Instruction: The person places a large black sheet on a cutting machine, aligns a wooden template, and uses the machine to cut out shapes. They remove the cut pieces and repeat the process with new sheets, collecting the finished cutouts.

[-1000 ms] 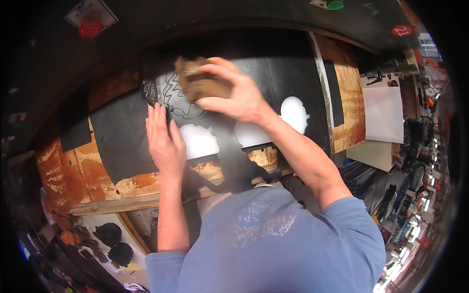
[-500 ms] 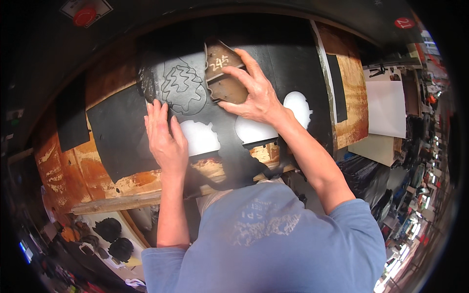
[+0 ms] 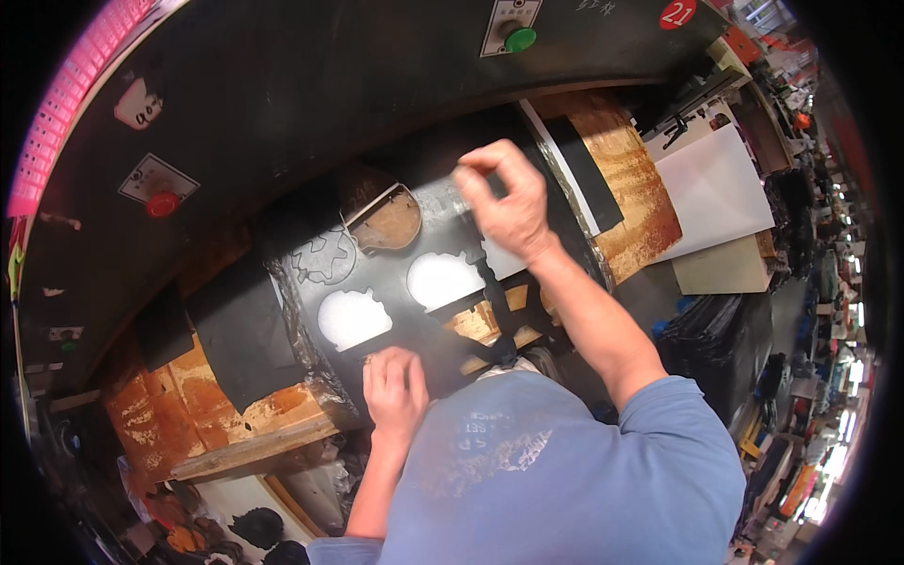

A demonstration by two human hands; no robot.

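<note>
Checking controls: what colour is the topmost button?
The button is green, clearest in the head view.

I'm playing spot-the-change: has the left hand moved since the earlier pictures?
Yes, toward the blue shirt. The left hand was left of the leftmost white shape; now it's on that shape's near side.

The brown die (image 3: 388, 224) now lies released on the black sheet (image 3: 441, 224); the right hand (image 3: 513, 209), apparently empty, is off toward its three o'clock, the left hand (image 3: 394, 391), now curled, at its six.

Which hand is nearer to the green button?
Right. The right hand is below the green button in view; the left hand is farther below, to its left.
</note>
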